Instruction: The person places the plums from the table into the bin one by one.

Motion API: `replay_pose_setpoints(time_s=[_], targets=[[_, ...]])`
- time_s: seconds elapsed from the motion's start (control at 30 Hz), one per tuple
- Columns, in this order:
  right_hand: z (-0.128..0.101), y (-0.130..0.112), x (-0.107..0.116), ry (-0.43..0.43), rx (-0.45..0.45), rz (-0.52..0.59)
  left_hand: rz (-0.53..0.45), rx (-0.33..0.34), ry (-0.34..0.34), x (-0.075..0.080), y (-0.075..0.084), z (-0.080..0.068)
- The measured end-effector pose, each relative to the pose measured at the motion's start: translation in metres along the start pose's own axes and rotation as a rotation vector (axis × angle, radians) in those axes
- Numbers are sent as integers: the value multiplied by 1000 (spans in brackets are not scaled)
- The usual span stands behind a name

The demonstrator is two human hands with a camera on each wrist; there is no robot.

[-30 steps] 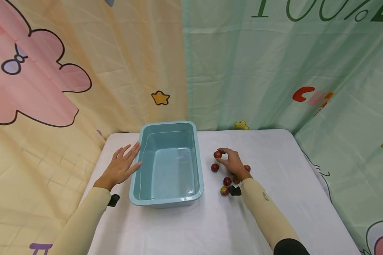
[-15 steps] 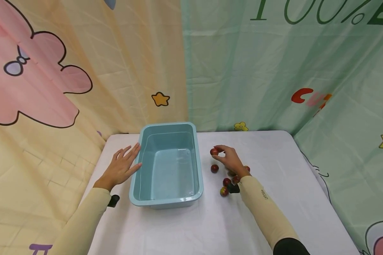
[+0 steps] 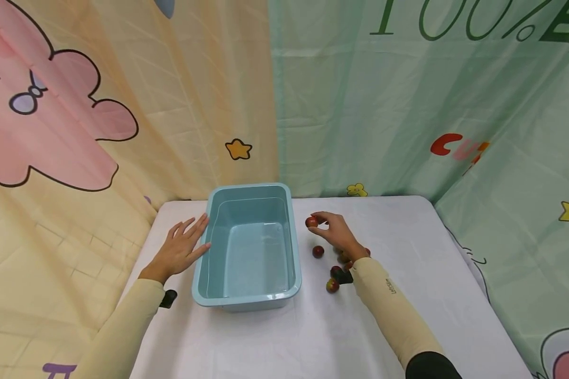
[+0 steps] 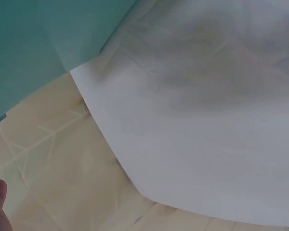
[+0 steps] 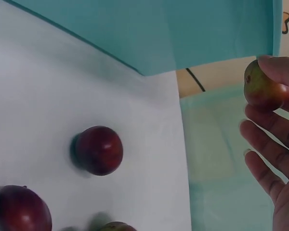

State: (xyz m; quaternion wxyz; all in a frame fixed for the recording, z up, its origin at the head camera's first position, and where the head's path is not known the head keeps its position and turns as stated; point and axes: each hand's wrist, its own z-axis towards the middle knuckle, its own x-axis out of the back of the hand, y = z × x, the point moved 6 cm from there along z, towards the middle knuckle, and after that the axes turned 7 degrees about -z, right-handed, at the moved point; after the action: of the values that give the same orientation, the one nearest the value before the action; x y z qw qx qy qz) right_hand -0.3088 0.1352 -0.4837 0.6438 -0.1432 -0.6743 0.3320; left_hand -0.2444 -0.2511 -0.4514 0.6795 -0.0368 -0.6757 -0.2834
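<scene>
My right hand (image 3: 320,222) pinches a small red fruit (image 3: 311,222) lifted above the white table, just right of the light blue tub (image 3: 248,186). In the right wrist view the held fruit (image 5: 262,89) sits at the fingertips, with the tub wall (image 5: 159,29) behind it. Several more red fruits lie on the cloth near my right wrist, among them one (image 3: 318,251) close to the tub and one (image 3: 332,285) nearer me. My left hand (image 3: 189,237) lies flat and open on the table, fingers against the tub's left wall. The tub is empty.
The white-covered table (image 3: 313,337) is hemmed in by printed curtains behind and on both sides. Its left edge shows in the left wrist view beside the tub (image 4: 33,43). Loose fruits (image 5: 98,150) lie under my right hand.
My right hand has lifted the fruit off the table and carried it left toward the tub. The left hand has stayed in place.
</scene>
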Motion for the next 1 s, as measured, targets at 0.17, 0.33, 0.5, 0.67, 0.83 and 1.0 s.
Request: replay_pose_setpoints(time_s=[0.17,0.33,0.5,0.67,0.83,1.0], targets=[[2,-12,6,26,51,2,5,-17,9,2,1,0],[3,-24,12,34,92,-3,8,-8,-8,1,0,1],[4,-33,17,26,112,-12,12,-6,-14,1,0,1],[6,-42,21,26,131,-25,-2,-1,-19,1,1,0],[9,-50,24,31,170,-16,0,-9,-3,2,2,-1],[11,-59,25,29,209,-24,2,-3,-6,2,2,-1]])
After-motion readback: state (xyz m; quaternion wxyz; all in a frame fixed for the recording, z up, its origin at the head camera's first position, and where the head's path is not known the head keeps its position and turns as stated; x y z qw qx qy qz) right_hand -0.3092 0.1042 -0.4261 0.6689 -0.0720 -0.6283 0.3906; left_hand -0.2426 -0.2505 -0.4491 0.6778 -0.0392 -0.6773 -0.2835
